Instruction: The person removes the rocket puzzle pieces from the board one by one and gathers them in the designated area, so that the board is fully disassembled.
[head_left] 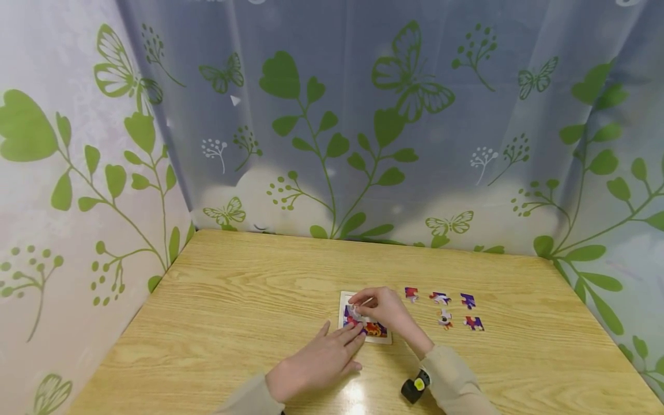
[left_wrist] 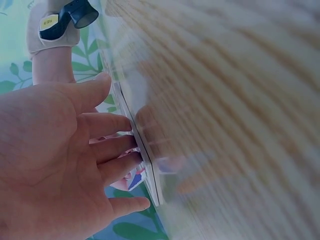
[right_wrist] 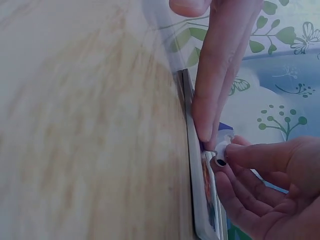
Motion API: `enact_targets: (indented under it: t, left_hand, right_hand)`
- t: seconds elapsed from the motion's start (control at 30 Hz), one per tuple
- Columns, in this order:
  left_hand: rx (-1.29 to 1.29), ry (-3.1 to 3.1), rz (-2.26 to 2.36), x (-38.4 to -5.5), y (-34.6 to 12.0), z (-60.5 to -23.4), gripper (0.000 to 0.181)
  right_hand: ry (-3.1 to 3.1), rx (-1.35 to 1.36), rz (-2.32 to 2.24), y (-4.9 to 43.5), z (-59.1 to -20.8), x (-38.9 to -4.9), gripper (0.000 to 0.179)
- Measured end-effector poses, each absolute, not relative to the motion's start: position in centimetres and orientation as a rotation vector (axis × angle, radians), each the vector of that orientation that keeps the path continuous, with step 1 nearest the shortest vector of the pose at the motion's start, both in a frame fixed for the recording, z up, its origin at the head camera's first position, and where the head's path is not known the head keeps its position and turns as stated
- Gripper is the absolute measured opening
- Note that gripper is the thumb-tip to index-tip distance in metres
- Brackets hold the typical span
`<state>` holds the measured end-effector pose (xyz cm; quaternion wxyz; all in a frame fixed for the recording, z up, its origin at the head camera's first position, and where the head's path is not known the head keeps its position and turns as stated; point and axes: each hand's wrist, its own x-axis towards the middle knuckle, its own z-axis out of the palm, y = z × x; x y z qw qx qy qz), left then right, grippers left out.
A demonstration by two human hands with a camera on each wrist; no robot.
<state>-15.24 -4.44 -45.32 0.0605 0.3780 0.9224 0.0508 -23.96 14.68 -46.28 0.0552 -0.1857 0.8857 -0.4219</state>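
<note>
right hand (head_left: 383,306) — pinching lobed puzzle piece (right_wrist: 222,149) | left hand (head_left: 328,354) — outstretched on pale-rimmed rectangular board (head_left: 383,340)

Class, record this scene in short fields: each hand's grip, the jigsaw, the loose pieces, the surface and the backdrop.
Left grip: fingers touching the jigsaw
Right grip: pinching a puzzle piece
Jigsaw: partly assembled, in a pale frame
Loose pieces: five, right of the jigsaw
Surface: wood-grain table
Backdrop: curtain printed with green leaves, butterflies
</note>
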Motion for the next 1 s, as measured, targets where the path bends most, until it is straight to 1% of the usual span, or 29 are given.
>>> enact_targets:
  t: [0.2,0.63,1.0]
  left_hand:
    - [1.152,2.791,0.156,-15.3,-4.5,-45.3,0.062]
    - [1.156,2.796,0.174,-15.2,-4.4,-45.3,0.062]
    - [1.156,2.790,0.174,-15.2,-4.6,-45.3,0.063]
  right_hand:
    - [2.697,-0.579,-1.254,14.7,-46.4,-24.1,0.011]
    - [2.717,-0.416,-1.402,15.5,-45.7,-24.8,0.016]
    - [2.686,-0.379,-1.487,17.0,-45.8,-25.1,0.017]
